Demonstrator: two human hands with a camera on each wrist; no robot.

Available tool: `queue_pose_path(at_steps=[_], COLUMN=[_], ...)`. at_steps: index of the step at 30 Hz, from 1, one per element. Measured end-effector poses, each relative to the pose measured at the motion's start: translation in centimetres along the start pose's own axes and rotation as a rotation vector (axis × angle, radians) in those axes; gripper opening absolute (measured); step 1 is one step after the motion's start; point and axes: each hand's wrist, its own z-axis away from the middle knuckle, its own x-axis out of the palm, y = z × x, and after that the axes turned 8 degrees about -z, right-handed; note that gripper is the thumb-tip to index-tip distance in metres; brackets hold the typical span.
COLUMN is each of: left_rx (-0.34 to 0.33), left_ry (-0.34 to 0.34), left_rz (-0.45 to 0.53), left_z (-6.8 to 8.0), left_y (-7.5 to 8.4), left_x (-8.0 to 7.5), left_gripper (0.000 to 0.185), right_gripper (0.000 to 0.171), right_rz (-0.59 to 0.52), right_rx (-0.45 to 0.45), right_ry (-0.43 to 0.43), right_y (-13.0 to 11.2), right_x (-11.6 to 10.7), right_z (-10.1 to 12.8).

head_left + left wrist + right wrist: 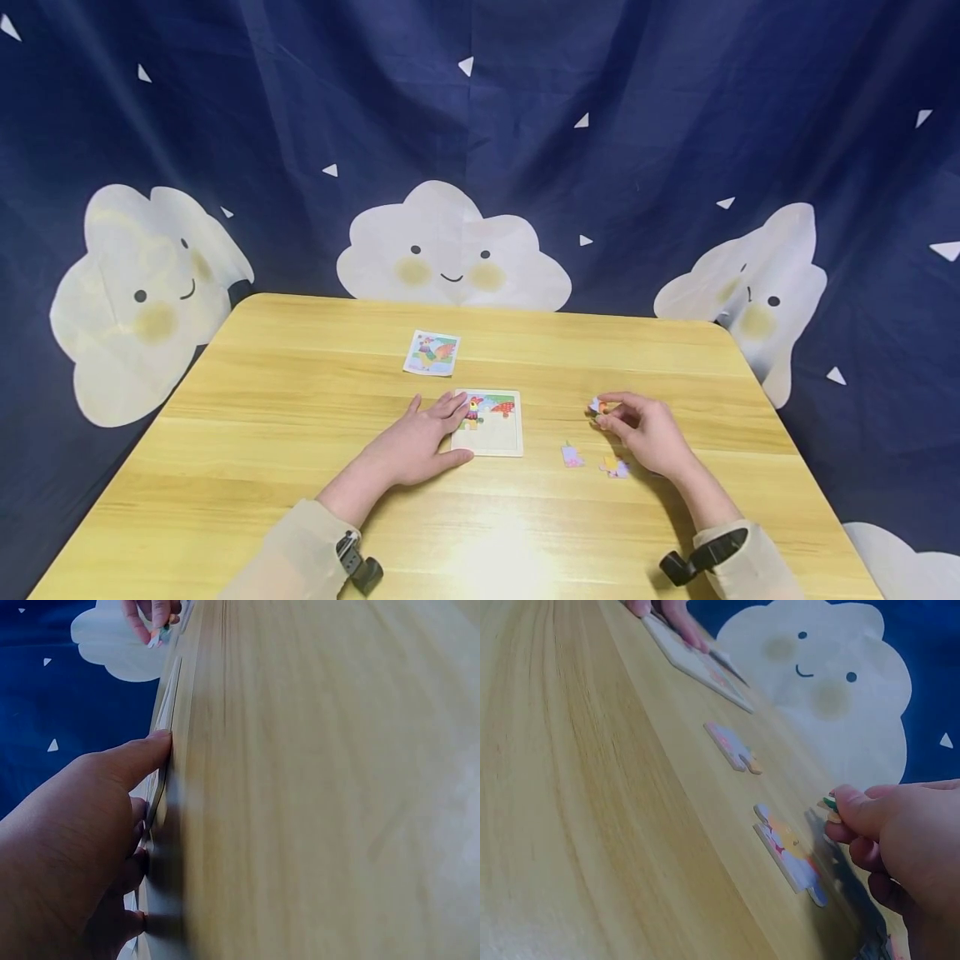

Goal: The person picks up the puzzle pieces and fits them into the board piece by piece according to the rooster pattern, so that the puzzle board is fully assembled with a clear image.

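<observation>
Colourful and small, a cardboard puzzle piece (597,406) is pinched in the curled fingers (613,403) of the right hand (647,433), raised just above the pale wooden bench (300,433). The left hand (420,437) is laid flat, fingers straight, on the square white puzzle tray (491,437). Two loose pastel puzzle pieces (572,455) lie between tray and right hand; a small picture card (431,352) lies beyond.

The head camera looked forward and down over the wooden table (300,433) toward the cloud-printed backdrop (480,125). Both wrist cameras sat low and close, skimming the tabletop. All three views shared the puzzle board (491,433), at the far edge of each wrist view.
</observation>
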Motion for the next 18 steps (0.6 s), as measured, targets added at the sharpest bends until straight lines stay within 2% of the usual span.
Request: queue_pose_path(at_steps=[18], left_rx=[-0.013], left_ry=[-0.020], left_rz=[0.002], left_z=[0.2], left_y=[0.1], left_x=[-0.3], left_gripper=[0.081], right_gripper=[0.037], right_rz=[-0.124], right_rx=[-0.014], right_ry=[-0.048], right_y=[-2.3], right_x=[1.5], right_z=[-0.7])
